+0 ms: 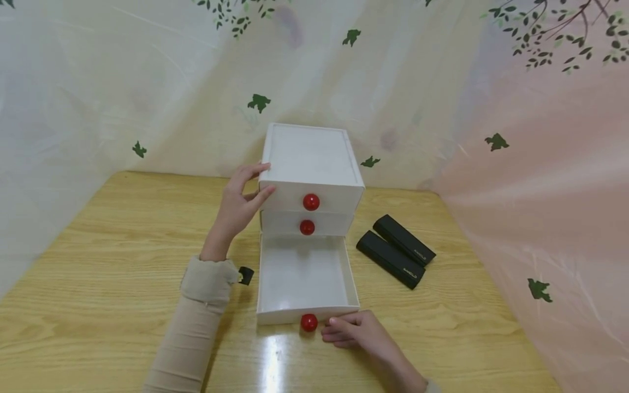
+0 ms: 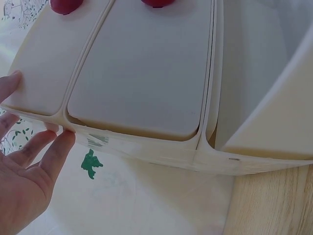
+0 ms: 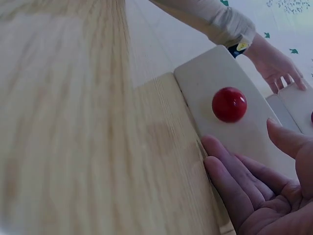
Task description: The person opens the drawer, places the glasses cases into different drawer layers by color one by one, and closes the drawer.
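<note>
A white drawer cabinet [image 1: 310, 153] with three stacked drawers stands at the back of the table. Its bottom drawer [image 1: 304, 278] is pulled far out, the bare inside showing, while the two upper ones are in. Each drawer front bears a round red knob [image 1: 309, 322]. My left hand [image 1: 238, 204] grips the cabinet's upper left corner, thumb on the front and fingers along the side and top edge. Beside the bottom knob, my right hand [image 1: 361, 333] has its loosely extended fingers against the drawer's front, near the lower edge; the knob itself is not held.
Two slim black cases [image 1: 393, 259] with small lettering lie side by side on the wooden table [image 1: 123, 284], right of the cabinet. A pale curtain [image 1: 187, 93] with green leaf prints hangs behind the table and along its sides.
</note>
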`<state>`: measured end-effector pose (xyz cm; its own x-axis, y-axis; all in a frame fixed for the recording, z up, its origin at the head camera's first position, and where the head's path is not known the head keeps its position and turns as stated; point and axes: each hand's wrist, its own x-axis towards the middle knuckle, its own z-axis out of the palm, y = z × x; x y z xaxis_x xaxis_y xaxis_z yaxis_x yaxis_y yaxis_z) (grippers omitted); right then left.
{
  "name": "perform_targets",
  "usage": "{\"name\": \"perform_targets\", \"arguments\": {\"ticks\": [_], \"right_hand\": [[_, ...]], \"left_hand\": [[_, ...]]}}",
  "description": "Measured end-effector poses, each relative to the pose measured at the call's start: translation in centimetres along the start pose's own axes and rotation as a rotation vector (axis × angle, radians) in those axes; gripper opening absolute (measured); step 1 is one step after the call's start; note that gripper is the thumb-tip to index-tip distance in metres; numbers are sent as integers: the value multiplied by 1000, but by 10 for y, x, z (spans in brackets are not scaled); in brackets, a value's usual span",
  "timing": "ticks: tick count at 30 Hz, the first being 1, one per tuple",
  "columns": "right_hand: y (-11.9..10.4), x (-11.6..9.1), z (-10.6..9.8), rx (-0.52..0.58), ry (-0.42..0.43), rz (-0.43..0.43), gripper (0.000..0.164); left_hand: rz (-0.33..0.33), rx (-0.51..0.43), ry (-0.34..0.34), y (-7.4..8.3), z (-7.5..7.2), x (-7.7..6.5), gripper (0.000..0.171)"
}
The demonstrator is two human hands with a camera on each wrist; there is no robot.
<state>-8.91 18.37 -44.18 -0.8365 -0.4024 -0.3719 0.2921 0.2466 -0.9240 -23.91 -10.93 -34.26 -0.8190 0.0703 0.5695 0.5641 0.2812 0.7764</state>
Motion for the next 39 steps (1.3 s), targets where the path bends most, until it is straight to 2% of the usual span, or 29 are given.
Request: {"name": "perform_targets", "arguments": {"ticks": [12,19,25,31,39], "right_hand": [[-6,-13,-30,-59,-39,-19,43],[-9,-22,-49,-76,-24,-20,44],[-14,-25,-62,-159,9,-27,51],[-22,-25,-69,-308,133,-68,55],[-32,-19,-70,-699,411,-175,46]], "left_hand": [[12,12,6,0,0,1,44],[15,21,10,0,-1,0,44],[14,19,11,1,-1,0,44],[7,23,13,1,-1,0,44],[7,23,13,1,0,0,44]]}}
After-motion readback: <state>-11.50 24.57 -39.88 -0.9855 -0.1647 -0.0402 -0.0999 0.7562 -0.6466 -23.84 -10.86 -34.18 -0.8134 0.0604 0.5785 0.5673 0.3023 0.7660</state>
